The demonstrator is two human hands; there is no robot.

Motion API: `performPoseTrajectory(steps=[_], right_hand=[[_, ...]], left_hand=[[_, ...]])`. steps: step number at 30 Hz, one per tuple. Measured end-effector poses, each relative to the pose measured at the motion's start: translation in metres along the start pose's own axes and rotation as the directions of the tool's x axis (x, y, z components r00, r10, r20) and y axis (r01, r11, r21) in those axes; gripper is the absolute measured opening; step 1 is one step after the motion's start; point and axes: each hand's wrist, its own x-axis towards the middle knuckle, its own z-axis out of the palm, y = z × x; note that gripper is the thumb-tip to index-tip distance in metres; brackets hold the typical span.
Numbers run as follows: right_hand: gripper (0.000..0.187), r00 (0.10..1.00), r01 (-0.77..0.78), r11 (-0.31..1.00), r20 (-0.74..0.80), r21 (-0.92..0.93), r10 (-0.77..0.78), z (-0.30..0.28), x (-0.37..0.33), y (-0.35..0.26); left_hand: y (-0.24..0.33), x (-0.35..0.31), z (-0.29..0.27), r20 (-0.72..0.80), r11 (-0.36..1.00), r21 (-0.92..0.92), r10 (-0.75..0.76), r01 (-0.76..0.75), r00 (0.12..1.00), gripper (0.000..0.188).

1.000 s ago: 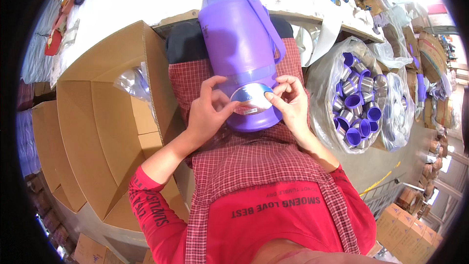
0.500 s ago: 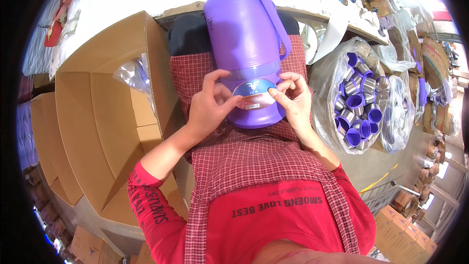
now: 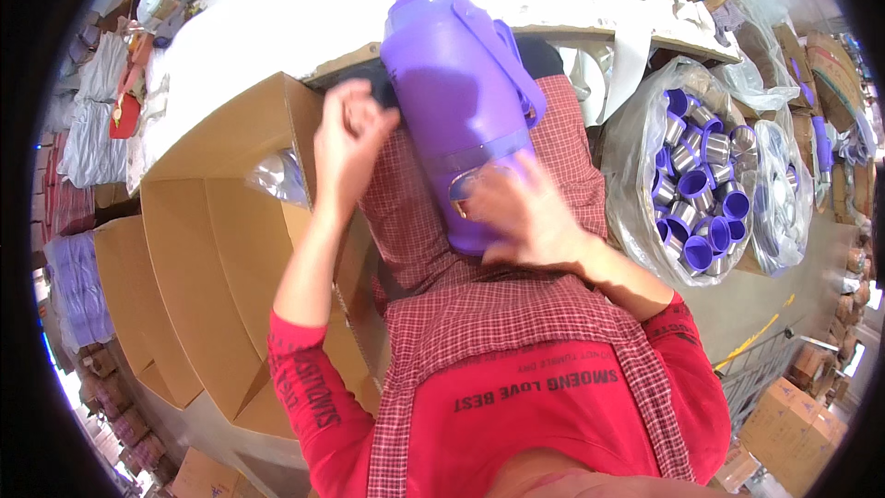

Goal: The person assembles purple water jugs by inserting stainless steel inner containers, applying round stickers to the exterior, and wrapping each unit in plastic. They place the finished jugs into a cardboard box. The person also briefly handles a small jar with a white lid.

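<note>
A purple vacuum flask (image 3: 452, 83) with a strap handle leans across my lap, its neck pointing away over the table edge. Low on its body is an oval label (image 3: 458, 192), mostly covered by my right hand (image 3: 535, 217). That hand lies across the flask's lower part, fingers stretched to the left and smeared by motion. My left hand (image 3: 346, 143) is raised beside the flask's left side, apart from it. Its fingers are bent and blurred, and whether anything is between them cannot be made out.
On my left stands an open cardboard box (image 3: 207, 249) with clear plastic wrap (image 3: 279, 175) inside. A clear plastic bag (image 3: 636, 212) of purple-and-steel cups (image 3: 696, 184) is on my right. Ahead is a white-covered table (image 3: 304, 9); stacked cartons (image 3: 784, 433) stand at the lower right.
My left hand has come off the label and moved up and left. My right hand has swept left over the label. The view has shifted slightly, showing more of the flask's top.
</note>
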Motion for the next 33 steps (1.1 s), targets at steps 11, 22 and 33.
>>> performPoseTrajectory(steps=[11,22,33], right_hand=[[0.048,0.346,-0.927,0.375,-0.445,-0.024,0.826,-0.056,-0.283,0.18],[0.105,-0.242,-0.802,-0.312,-0.2,-0.509,0.949,-0.016,-0.431,0.2],[0.02,-0.011,-0.657,-0.16,-0.203,-0.737,0.979,-0.078,-0.452,0.199]], left_hand=[[0.029,0.194,0.053,0.29,0.945,0.313,0.001,-0.096,0.957,0.071],[0.045,0.182,0.079,0.126,0.64,0.755,0.073,-0.143,0.989,0.076],[0.021,0.166,0.033,0.15,0.831,0.534,0.092,-0.158,0.984,0.07]])
